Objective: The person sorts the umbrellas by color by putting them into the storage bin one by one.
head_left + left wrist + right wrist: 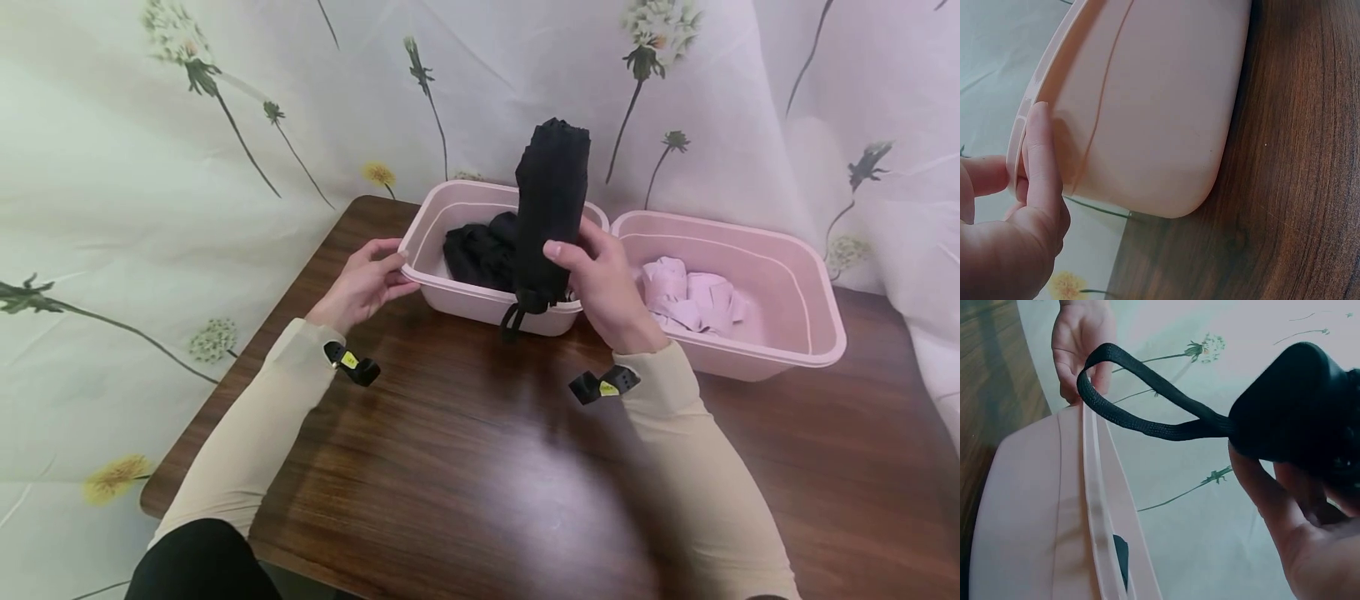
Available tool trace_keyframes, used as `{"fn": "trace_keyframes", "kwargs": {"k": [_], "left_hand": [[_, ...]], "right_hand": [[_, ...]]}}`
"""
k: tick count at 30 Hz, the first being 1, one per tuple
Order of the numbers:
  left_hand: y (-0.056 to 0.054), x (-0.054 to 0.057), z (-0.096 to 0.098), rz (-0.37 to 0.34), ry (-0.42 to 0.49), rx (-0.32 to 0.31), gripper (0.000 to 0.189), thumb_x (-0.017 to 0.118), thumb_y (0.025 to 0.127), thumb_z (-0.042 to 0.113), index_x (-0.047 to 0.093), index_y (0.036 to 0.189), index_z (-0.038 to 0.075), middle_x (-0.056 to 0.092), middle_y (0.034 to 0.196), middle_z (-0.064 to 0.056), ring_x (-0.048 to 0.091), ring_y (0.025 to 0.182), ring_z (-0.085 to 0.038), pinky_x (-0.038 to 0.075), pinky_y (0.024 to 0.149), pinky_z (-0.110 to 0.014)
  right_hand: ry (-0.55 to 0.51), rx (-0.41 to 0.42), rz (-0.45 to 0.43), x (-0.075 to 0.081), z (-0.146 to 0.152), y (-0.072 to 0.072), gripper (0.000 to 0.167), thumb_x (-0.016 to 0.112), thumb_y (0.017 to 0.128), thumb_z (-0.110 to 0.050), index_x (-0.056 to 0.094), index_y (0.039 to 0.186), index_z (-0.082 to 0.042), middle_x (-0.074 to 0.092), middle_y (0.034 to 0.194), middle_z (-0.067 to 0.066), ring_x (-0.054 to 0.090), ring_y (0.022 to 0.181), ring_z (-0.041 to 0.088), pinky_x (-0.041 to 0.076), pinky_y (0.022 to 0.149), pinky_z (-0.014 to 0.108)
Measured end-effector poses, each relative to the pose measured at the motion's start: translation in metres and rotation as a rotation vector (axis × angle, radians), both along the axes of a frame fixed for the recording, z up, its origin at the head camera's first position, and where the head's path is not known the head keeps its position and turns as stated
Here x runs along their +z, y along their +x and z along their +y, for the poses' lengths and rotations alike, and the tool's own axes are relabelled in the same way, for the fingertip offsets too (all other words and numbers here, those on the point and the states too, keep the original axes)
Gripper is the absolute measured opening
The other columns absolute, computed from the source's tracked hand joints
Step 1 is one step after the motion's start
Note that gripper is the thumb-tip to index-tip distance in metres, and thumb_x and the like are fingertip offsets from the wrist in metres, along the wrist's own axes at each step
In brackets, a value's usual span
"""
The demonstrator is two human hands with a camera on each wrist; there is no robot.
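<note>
My right hand [611,292] grips a black folding umbrella [553,200], held upright above the left pink plastic bin [495,304]. The umbrella's handle end points down, and its wrist strap [1141,428] hangs in a loop in the right wrist view. My left hand [367,279] pinches the left end of that bin's rim, thumb and fingers on either side of the rim [1035,81] in the left wrist view. Inside the bin lies dark crumpled cloth [480,254], partly hidden behind the umbrella.
A second pink bin [795,325] stands to the right, close beside the first, with folded pale pink fabric [690,296] in it. Both are on a brown wooden table [450,467]. A dandelion-print curtain [300,83] hangs behind and along the left.
</note>
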State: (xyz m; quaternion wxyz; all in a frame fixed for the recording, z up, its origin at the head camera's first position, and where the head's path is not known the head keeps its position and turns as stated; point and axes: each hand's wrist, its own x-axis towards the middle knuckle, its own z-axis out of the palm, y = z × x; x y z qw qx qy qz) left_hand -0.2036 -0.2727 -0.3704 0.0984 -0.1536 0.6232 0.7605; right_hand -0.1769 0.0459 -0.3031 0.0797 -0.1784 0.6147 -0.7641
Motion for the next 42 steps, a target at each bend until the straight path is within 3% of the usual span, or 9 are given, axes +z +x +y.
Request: {"fn": "trace_keyframes", "kwargs": {"k": [7, 14, 22, 25, 32, 38, 42], "left_hand": [[0.001, 0.0, 0.0, 0.008, -0.006, -0.005, 0.044, 0.053, 0.099, 0.019, 0.036, 0.14, 0.017, 0.043, 0.133, -0.02, 0.067, 0.078, -0.015, 0.061, 0.076, -0.029], [0.001, -0.001, 0.0, 0.008, 0.002, 0.008, 0.042, 0.053, 0.099, 0.018, 0.037, 0.138, 0.017, 0.044, 0.131, -0.018, 0.067, 0.078, -0.015, 0.061, 0.074, -0.029], [0.0, -0.002, 0.0, 0.012, 0.005, 0.002, 0.044, 0.053, 0.099, 0.017, 0.036, 0.139, 0.015, 0.043, 0.133, -0.019, 0.067, 0.076, -0.015, 0.061, 0.074, -0.028], [0.0, -0.002, 0.0, 0.015, 0.002, 0.0, 0.044, 0.053, 0.099, 0.018, 0.036, 0.14, 0.015, 0.042, 0.135, -0.019, 0.068, 0.078, -0.015, 0.061, 0.075, -0.029], [0.001, -0.001, 0.0, 0.009, -0.005, 0.012, 0.044, 0.053, 0.099, 0.018, 0.036, 0.141, 0.016, 0.042, 0.137, -0.02, 0.068, 0.08, -0.016, 0.061, 0.074, -0.03], [0.001, -0.001, 0.001, 0.011, 0.012, 0.017, 0.042, 0.053, 0.099, 0.018, 0.038, 0.138, 0.016, 0.041, 0.136, -0.02, 0.068, 0.076, -0.015, 0.061, 0.073, -0.029], [0.001, -0.002, 0.0, 0.017, 0.015, 0.021, 0.038, 0.053, 0.099, 0.018, 0.04, 0.135, 0.016, 0.042, 0.133, -0.02, 0.067, 0.075, -0.015, 0.062, 0.072, -0.029]], "right_hand": [[-0.023, 0.002, -0.13, -0.003, -0.01, -0.011, 0.028, 0.049, 0.099, -0.021, 0.056, 0.121, -0.005, 0.062, 0.102, 0.002, 0.062, 0.086, 0.013, 0.057, 0.076, 0.021], [-0.036, 0.049, -0.218, -0.005, -0.017, -0.019, 0.032, 0.029, 0.1, -0.026, 0.048, 0.121, -0.01, 0.053, 0.112, 0.0, 0.053, 0.1, 0.016, 0.052, 0.081, 0.025], [-0.004, 0.059, -0.187, -0.011, -0.022, -0.028, 0.024, 0.044, 0.099, -0.021, 0.057, 0.112, -0.007, 0.06, 0.1, 0.002, 0.06, 0.085, 0.012, 0.058, 0.069, 0.028], [0.021, 0.04, -0.156, -0.014, -0.025, -0.031, 0.027, 0.054, 0.097, -0.021, 0.061, 0.117, -0.005, 0.063, 0.101, 0.003, 0.063, 0.083, 0.012, 0.06, 0.066, 0.029], [0.194, -0.084, -0.104, -0.018, -0.034, -0.035, 0.052, 0.072, 0.087, -0.031, 0.057, 0.134, -0.015, 0.064, 0.12, 0.008, 0.063, 0.092, 0.014, 0.06, 0.066, 0.028], [0.333, -0.184, -0.048, -0.021, -0.039, -0.039, 0.056, 0.077, 0.081, -0.035, 0.06, 0.131, -0.017, 0.065, 0.117, 0.008, 0.058, 0.092, 0.014, 0.052, 0.061, 0.022], [0.406, -0.226, 0.038, -0.024, -0.04, -0.04, 0.057, 0.078, 0.08, -0.037, 0.061, 0.13, -0.016, 0.067, 0.116, 0.007, 0.059, 0.096, 0.014, 0.053, 0.075, 0.024]]}}
